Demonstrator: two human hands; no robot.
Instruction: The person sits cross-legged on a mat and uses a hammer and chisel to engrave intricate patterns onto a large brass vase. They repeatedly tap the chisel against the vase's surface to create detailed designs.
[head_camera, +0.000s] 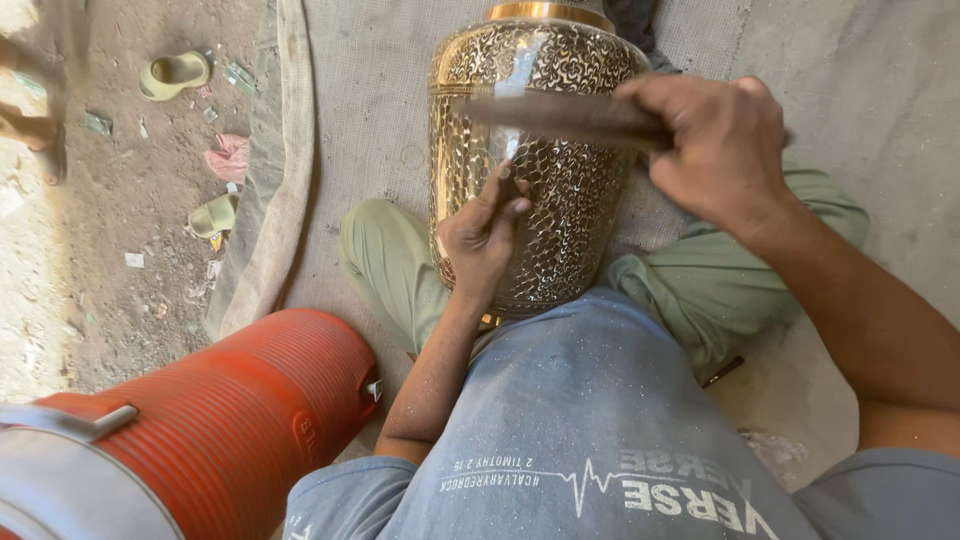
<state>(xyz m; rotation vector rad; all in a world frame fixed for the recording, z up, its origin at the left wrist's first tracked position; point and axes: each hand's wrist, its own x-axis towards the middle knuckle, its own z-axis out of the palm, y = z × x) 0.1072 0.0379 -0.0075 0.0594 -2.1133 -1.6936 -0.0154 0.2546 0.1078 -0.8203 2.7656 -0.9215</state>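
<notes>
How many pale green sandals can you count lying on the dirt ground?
2. One sandal lies near the top left corner; the other sandal sits lower, beside the mat's edge. More may lie out of view.

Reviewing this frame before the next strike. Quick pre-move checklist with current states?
1. Left hand sets a small tool on the brass vase: ok.
2. Right hand grips the hammer: ok.
3. Vase braced between the legs: ok.
4. Tool tip's exact spot on the pattern: cannot tell.
5. Hammer blurred, head hidden: cannot tell.
6. Orange cooler apart from the vase: ok.
</notes>
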